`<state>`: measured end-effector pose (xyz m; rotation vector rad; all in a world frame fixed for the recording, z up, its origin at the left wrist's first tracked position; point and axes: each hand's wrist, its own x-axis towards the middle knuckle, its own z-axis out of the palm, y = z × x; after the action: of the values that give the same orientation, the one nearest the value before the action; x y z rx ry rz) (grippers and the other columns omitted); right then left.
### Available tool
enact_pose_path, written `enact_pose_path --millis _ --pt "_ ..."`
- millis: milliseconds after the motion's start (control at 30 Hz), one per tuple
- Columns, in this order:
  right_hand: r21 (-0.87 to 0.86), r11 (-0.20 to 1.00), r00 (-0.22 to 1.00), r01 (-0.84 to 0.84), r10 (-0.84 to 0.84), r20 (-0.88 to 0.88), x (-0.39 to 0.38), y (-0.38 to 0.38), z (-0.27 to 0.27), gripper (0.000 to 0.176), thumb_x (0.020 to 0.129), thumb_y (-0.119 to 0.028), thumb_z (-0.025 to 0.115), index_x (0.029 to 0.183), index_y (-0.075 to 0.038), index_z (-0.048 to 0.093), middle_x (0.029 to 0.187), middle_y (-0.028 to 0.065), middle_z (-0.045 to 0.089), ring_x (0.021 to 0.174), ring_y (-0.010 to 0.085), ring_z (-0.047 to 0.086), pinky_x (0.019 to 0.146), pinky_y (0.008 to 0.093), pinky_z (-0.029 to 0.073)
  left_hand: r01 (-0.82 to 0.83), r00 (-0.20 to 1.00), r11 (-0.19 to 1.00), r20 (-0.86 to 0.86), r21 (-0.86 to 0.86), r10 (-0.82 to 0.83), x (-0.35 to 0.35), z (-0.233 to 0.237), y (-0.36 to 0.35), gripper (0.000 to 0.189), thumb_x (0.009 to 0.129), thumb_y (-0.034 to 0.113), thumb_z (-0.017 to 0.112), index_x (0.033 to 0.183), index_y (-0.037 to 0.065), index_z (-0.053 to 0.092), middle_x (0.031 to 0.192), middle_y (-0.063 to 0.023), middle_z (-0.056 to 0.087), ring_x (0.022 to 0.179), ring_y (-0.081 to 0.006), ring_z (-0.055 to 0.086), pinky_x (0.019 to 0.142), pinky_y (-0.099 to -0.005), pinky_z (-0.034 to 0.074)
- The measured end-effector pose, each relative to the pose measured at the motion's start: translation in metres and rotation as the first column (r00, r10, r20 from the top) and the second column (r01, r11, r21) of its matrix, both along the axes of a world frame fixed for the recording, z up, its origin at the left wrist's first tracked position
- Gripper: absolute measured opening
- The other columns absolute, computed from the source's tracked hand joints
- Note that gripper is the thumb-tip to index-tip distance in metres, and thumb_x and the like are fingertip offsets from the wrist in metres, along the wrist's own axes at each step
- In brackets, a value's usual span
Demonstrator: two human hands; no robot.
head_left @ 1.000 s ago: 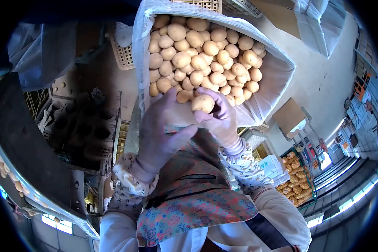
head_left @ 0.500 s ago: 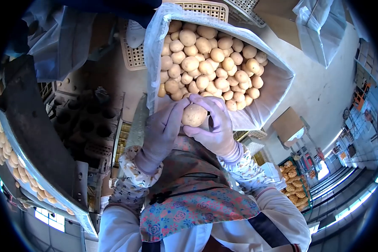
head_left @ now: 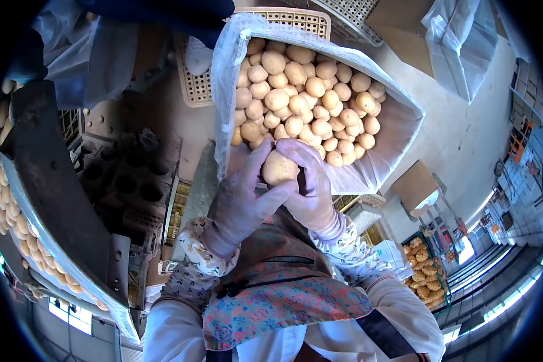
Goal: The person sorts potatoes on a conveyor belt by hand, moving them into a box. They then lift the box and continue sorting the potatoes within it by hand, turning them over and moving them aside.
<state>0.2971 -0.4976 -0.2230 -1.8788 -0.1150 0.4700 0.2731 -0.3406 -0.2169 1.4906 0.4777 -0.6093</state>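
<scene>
A round, pale-yellow potato is held between my two gloved hands near the front edge of a lined box. My left hand closes round its left side, with the thumb stretched across below it. My right hand wraps the right side, fingers curled over the top. Just beyond my fingers, the box with its white plastic liner holds a heap of similar potatoes. The potato's underside is partly hidden by my thumbs.
To the left, a dark metal edge runs beside a chute carrying potatoes. Perforated plastic crates stand behind the box. Another lined carton is at the upper right, and filled orange net sacks are stacked at the right.
The potato has been turned in my hands, and my left thumb has come across below it. My right thumb has shifted down. The view has moved slightly.
</scene>
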Motion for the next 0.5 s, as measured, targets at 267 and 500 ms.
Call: enact_pose_path --millis 267,500 --pt "0.345 0.918 0.976 0.193 -0.144 -0.164 -0.005 0.020 -0.002 0.065 0.066 0.017 0.066 0.127 -0.002 0.057 0.132 0.0200 0.059 0.127 0.0344 0.057 0.107 0.0414 0.044 -0.181 0.977 0.984 0.112 -0.001 0.180 0.000 -0.002 0.012 0.039 0.103 0.010 0.046 0.138 -0.003 0.053 0.122 -0.0144 0.063 0.110 -0.0188 0.063 0.095 -0.0304 0.050" --pt "0.369 0.924 0.990 0.098 -0.052 -0.133 -0.004 0.020 -0.006 0.063 0.070 0.014 0.064 0.131 0.000 0.056 0.135 0.0194 0.058 0.129 0.0329 0.055 0.111 0.0405 0.041 -0.319 0.947 0.910 -0.122 -0.263 0.297 0.001 0.018 0.012 0.061 0.094 0.013 0.066 0.146 -0.005 0.041 0.127 -0.0148 0.060 0.112 -0.0176 0.061 0.096 -0.0292 0.049"
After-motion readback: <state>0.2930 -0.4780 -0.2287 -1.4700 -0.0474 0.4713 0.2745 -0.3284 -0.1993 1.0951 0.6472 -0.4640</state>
